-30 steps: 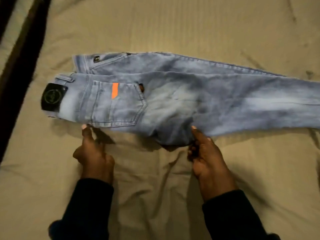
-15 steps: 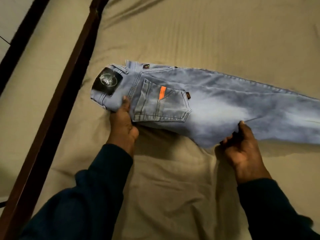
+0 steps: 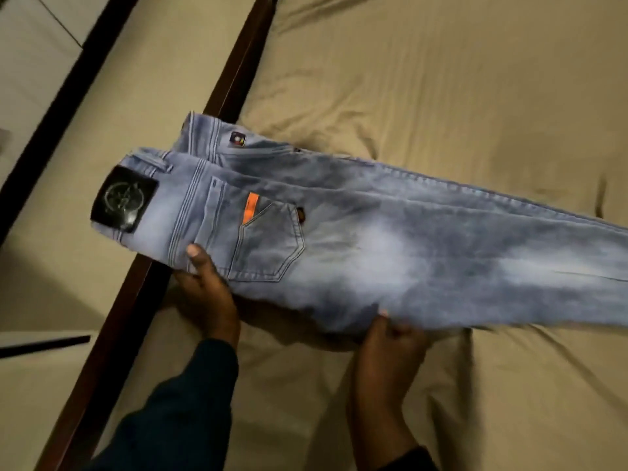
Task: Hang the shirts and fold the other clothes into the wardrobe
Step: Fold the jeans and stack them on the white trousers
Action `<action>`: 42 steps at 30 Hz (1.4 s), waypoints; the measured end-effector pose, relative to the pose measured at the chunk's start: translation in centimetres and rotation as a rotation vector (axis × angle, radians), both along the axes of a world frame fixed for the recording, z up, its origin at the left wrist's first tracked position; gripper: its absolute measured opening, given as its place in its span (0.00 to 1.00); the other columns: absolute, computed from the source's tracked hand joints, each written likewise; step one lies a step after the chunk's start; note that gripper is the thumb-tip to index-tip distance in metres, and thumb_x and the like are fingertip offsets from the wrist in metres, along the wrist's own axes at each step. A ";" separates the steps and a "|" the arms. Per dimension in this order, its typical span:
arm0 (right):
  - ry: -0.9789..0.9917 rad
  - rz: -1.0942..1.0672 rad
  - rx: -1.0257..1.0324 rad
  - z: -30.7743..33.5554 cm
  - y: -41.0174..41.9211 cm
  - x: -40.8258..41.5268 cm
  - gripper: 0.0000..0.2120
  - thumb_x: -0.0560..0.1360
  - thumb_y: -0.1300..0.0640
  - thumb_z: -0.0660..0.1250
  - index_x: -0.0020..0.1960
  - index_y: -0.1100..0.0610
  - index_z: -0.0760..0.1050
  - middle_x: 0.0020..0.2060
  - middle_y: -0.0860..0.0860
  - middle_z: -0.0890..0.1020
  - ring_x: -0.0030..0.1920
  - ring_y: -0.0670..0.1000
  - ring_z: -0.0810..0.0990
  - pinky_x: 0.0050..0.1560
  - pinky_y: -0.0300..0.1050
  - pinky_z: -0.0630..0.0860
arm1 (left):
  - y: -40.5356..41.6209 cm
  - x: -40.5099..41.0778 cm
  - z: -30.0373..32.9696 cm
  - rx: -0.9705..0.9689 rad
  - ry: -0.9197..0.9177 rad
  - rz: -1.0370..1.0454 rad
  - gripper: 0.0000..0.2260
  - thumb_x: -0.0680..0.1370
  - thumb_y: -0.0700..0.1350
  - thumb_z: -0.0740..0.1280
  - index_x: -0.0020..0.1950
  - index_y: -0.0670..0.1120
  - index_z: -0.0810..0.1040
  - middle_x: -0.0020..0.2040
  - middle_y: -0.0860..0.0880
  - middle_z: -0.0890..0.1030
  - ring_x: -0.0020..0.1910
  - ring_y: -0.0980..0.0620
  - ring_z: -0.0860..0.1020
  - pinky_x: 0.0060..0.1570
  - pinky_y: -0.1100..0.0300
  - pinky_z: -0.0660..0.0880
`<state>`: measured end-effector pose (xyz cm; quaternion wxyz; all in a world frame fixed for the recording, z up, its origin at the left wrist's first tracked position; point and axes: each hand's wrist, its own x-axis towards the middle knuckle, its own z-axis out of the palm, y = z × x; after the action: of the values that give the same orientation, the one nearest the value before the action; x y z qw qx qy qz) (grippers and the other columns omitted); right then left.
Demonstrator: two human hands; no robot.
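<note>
Since the jeans (image 3: 373,239) lie folded leg-on-leg w/ waistband over the bed's left edge (image 3: 142,277), left hand (image 3: 204,294) pinches the hip, thumb on top, right hand (image 3: 390,338) grips the crotch edge, prob. to shift them for folding.

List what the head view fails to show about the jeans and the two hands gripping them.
- Jeans: leg ends cut off by the right frame edge.
- Left hand: fingers hidden beneath the denim; only the thumb lies on top.
- Right hand: fingertips tucked under the lower edge.
- Black waistband patch: emblem too blurred to read.
- Wardrobe: out of frame.
</note>
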<state>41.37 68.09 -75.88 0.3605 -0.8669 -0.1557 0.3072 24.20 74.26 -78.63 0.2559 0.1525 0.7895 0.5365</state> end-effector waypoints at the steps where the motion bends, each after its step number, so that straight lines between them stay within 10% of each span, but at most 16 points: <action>1: 0.005 0.052 0.148 0.3 0.9 -0.3 0.09 0.79 0.57 0.68 0.43 0.61 0.73 0.38 0.54 0.78 0.41 0.56 0.77 0.41 0.45 0.69 | -0.3 -0.1 -0.6 -0.038 0.091 -0.025 0.24 0.85 0.56 0.55 0.70 0.39 0.73 0.65 0.41 0.79 0.63 0.45 0.77 0.52 0.66 0.70; 7: 0.163 0.497 0.267 -1.4 6.7 -1.8 0.09 0.75 0.47 0.68 0.43 0.50 0.71 0.36 0.54 0.80 0.39 0.58 0.80 0.43 0.59 0.79 | -0.1 -1.5 -3.2 -0.049 0.078 -0.100 0.29 0.80 0.62 0.56 0.69 0.41 0.75 0.62 0.48 0.79 0.58 0.53 0.75 0.48 0.77 0.67; 13: -0.034 0.893 0.432 0.8 14.4 -5.0 0.06 0.79 0.58 0.68 0.56 0.54 0.80 0.48 0.46 0.83 0.46 0.42 0.80 0.46 0.32 0.75 | -0.2 -2.2 -3.5 -0.021 -0.060 -0.109 0.32 0.76 0.66 0.59 0.71 0.44 0.75 0.67 0.48 0.78 0.65 0.52 0.76 0.57 0.69 0.70; 17: -0.174 1.161 0.421 0.2 20.1 -9.3 0.15 0.79 0.52 0.65 0.65 0.52 0.77 0.59 0.49 0.82 0.59 0.52 0.79 0.61 0.55 0.74 | -0.7 -2.4 -4.0 -0.042 -0.084 -0.159 0.33 0.78 0.67 0.57 0.72 0.45 0.74 0.67 0.51 0.77 0.65 0.53 0.75 0.55 0.75 0.72; 21: -0.196 1.393 0.299 -0.3 22.5 -12.1 0.19 0.77 0.42 0.67 0.63 0.51 0.76 0.46 0.47 0.80 0.51 0.50 0.78 0.55 0.57 0.74 | -0.8 -2.5 -3.8 -0.069 -0.109 -0.190 0.32 0.76 0.72 0.57 0.70 0.52 0.73 0.68 0.50 0.77 0.65 0.48 0.76 0.65 0.49 0.74; 23: -0.189 1.498 0.311 0.1 22.6 -12.4 0.11 0.78 0.47 0.68 0.53 0.55 0.77 0.39 0.45 0.76 0.46 0.49 0.75 0.48 0.49 0.71 | -0.8 -2.3 -2.9 -0.016 -0.168 -0.206 0.22 0.76 0.63 0.59 0.67 0.55 0.70 0.68 0.52 0.75 0.67 0.48 0.74 0.66 0.58 0.71; 27: -0.319 1.261 0.593 2.6 24.5 -11.5 0.06 0.78 0.50 0.64 0.48 0.52 0.75 0.40 0.48 0.76 0.45 0.52 0.74 0.43 0.45 0.68 | -1.3 -2.4 -2.7 0.026 -0.096 -0.343 0.41 0.70 0.77 0.59 0.73 0.50 0.69 0.65 0.56 0.75 0.61 0.60 0.75 0.55 0.76 0.70; 33: -0.653 1.160 0.417 2.3 25.3 -9.4 0.18 0.78 0.47 0.66 0.67 0.49 0.75 0.63 0.54 0.75 0.64 0.57 0.72 0.58 0.47 0.63 | -1.3 -1.8 -3.2 0.008 -0.008 -0.343 0.47 0.62 0.83 0.56 0.69 0.52 0.70 0.56 0.62 0.76 0.50 0.69 0.74 0.47 0.81 0.67; 37: -0.624 1.133 0.564 -0.7 17.1 -6.0 0.13 0.79 0.54 0.63 0.61 0.54 0.79 0.58 0.54 0.80 0.58 0.58 0.77 0.55 0.51 0.71 | -0.9 -0.9 -1.8 0.019 -0.163 -0.259 0.39 0.70 0.72 0.63 0.71 0.46 0.72 0.66 0.49 0.78 0.65 0.52 0.77 0.62 0.56 0.76; 42: -0.611 1.119 0.537 -3.6 13.0 -2.4 0.14 0.79 0.60 0.61 0.61 0.58 0.80 0.62 0.55 0.80 0.62 0.58 0.77 0.60 0.51 0.73 | -1.4 3.8 0.0 0.103 -0.443 -0.185 0.27 0.72 0.62 0.68 0.66 0.48 0.76 0.58 0.48 0.84 0.55 0.50 0.84 0.51 0.53 0.82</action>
<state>38.95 81.14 -79.50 0.2898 -0.5845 -0.7449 0.1397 27.95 72.81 -78.63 0.4627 0.1154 0.6683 0.5709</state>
